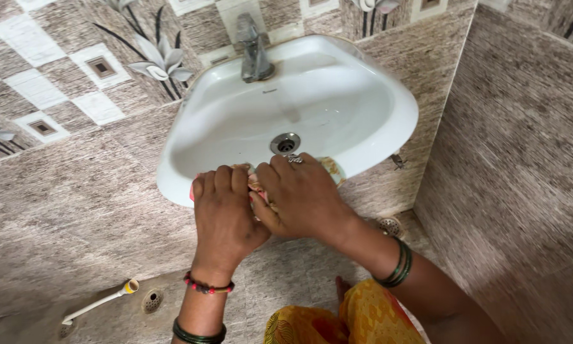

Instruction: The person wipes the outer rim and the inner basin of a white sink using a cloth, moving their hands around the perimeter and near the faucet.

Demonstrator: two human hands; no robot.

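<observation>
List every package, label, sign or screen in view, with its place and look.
Maker's mark: tiny dark print on the white basin rim, just below the metal tap; too small to make out.
No packages, signs or screens.

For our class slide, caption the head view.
Both hands press a cloth on a white sink rim.

Both arms reach forward, hands side by side and touching. Left hand palm down, fingers curled over together, knuckles up. Right hand angled in from the right, fingers bent, thumb against the left hand; both look clenched
</observation>
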